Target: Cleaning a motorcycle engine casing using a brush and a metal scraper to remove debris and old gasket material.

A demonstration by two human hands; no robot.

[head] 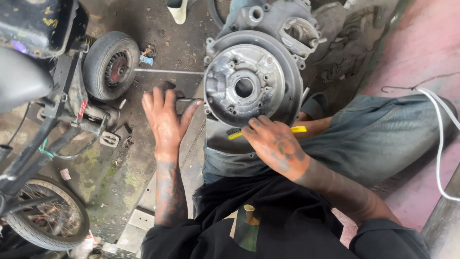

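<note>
A grey metal engine casing (249, 81) with a round open cover and a centre hole stands upright in front of me, resting against my knees. My left hand (165, 117) grips a projecting part at the casing's left edge, fingers wrapped over it. My right hand (275, 141) holds a yellow-handled brush (297, 129) across the casing's lower rim, the dark bristles pointing left at the bottom of the cover. Both forearms are smeared with grime.
A small scooter wheel (111, 64) and frame parts (72, 110) lie at the left, with a spoked bicycle wheel (45, 216) lower left. A thin metal rod (167, 72) runs toward the casing. A white cable (438, 144) crosses the pink floor at the right.
</note>
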